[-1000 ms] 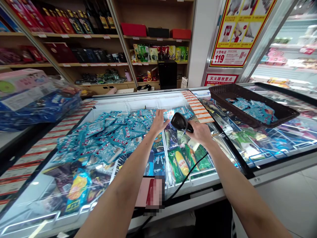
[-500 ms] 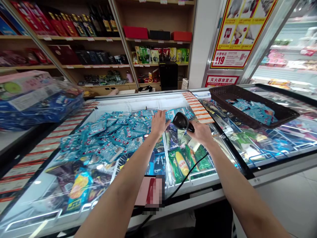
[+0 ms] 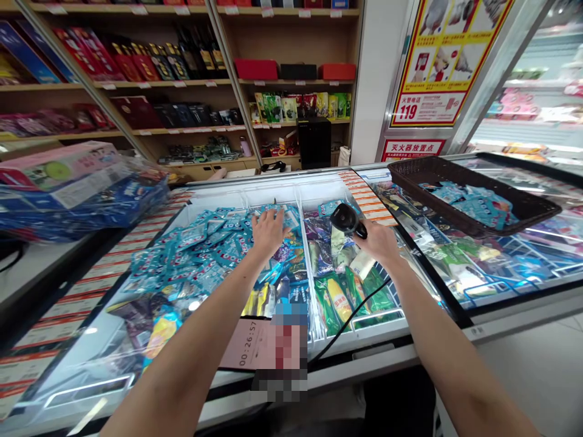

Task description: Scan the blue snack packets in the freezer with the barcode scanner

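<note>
A glass-topped freezer (image 3: 514,321) carries the goods. Blue packets (image 3: 200,246) lie heaped across its left part; whether on or under the glass cannot be determined. A brown basket (image 3: 537,209) rests on the right section. Price labels (image 3: 367,197) line the divider. A timer display (image 3: 248,343), partly pixelated, occupies the front edge.

Wooden shelving (image 3: 296,39) lines the back, its boards edged with small tags (image 3: 300,83); to its right stands a white wall (image 3: 378,73); beside that, a framed poster (image 3: 441,64) (red and yellow, bearing 119); far right, brightly lit display shelves (image 3: 542,129); lower right, pale floor (image 3: 532,364)
</note>
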Available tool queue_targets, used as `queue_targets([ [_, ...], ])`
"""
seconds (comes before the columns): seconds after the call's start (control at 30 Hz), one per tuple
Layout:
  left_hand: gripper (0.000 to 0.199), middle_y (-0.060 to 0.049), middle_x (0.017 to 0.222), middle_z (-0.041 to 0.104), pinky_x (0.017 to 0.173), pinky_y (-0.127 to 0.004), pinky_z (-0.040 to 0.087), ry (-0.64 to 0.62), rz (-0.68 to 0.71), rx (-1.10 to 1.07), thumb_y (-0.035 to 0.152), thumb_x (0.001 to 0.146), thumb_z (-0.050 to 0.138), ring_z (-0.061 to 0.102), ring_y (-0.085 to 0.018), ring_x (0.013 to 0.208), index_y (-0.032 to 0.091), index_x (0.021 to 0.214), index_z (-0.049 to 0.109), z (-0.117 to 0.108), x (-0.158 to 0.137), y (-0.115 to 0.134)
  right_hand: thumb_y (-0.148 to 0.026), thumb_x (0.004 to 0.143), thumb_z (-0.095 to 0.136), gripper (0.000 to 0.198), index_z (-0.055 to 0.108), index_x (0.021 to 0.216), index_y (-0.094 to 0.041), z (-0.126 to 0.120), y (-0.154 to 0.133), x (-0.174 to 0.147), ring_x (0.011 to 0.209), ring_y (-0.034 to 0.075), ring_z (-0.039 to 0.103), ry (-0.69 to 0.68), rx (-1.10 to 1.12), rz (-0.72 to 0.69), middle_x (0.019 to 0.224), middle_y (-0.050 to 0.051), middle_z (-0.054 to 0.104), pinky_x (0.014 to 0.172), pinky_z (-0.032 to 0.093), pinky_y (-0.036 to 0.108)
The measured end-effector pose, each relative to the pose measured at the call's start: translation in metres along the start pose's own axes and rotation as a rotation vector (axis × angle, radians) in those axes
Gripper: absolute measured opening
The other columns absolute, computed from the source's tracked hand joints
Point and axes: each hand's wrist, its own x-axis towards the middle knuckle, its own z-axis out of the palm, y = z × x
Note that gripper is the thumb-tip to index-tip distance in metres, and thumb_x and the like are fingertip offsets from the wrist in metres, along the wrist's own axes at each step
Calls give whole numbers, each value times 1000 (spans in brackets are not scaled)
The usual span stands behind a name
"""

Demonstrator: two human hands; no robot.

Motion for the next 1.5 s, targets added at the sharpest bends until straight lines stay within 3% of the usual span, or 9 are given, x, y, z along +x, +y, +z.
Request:
queue_targets([
  [0.1, 42, -8, 129, 56, 106, -56, 23, -16, 158, -60, 15, 84, 41, 45, -29, 123, 29, 121, 55, 5, -2, -6, -46, 85, 49, 36, 61, 108, -20, -1, 3, 0, 83, 23, 65, -3, -9, 55, 90, 8, 69, 69, 41, 28],
  [0.2, 36, -7, 106, 67, 110, -57, 16, -96, 196, -50, 7, 80, 40, 54, -26, 112, 25, 99, 66, 10, 2, -4, -46, 85, 48, 37, 61, 109, -20, -2, 5, 0, 84, 23, 65, 0, -10, 87, 91, 9, 69, 70, 41, 29],
  [0.27, 29, -9, 97, 68, 110, -56, 16, -93, 169, -44, 11, 81, 43, 58, -26, 104, 22, 94, 67, 11, 7, 1, -46, 85, 48, 37, 61, 109, -20, -2, 7, 1, 84, 23, 65, -5, -11, 104, 90, 9, 69, 70, 41, 29],
  [0.47, 35, -13, 108, 65, 103, -50, 29, -12, 126, -149, 31, 91, 34, 61, -26, 98, 17, 109, 62, 13, 24, 31, -46, 85, 48, 34, 61, 104, -20, -1, 8, 3, 83, 23, 66, -14, -9, 102, 88, 7, 69, 69, 41, 29],
  [0.67, 39, -14, 93, 67, 97, -50, 34, -12, 54, -118, 33, 93, 31, 62, -27, 90, 16, 90, 66, 30, 36, 52, -45, 85, 48, 33, 61, 104, -20, 1, 9, 5, 87, 23, 65, -11, 0, 114, 90, 8, 69, 71, 42, 28],
  [0.93, 46, -14, 113, 65, 94, -42, 42, -20, 8, -333, 44, 94, 28, 60, -26, 104, 16, 114, 59, 45, 62, 70, -47, 85, 48, 35, 60, 105, -21, 0, 9, 7, 82, 23, 66, -31, -26, 115, 86, 7, 69, 67, 42, 29],
  [1.1, 52, -13, 144, 41, 106, -40, 34, -158, 100, -516, 47, 93, 33, 37, -25, 134, 17, 134, 42, 66, 86, 85, -46, 85, 49, 35, 59, 108, -21, 0, 6, 7, 84, 23, 66, -62, -41, 115, 89, 8, 70, 69, 42, 29],
  [1.3, 54, -16, 132, 50, 100, -43, 39, -228, 85, -504, 43, 87, 47, 48, -30, 122, 17, 134, 42, 78, 92, 82, -45, 85, 49, 34, 59, 107, -21, 0, 6, 7, 81, 23, 66, -55, -49, 102, 87, 7, 70, 66, 42, 28],
  [1.5, 57, -12, 119, 48, 93, -42, 44, -104, 44, -618, 40, 72, 66, 52, -27, 109, 18, 122, 48, 67, 75, 64, -44, 84, 51, 35, 59, 109, -22, -2, 2, 5, 81, 22, 66, -84, -41, 75, 88, 7, 69, 66, 42, 28],
])
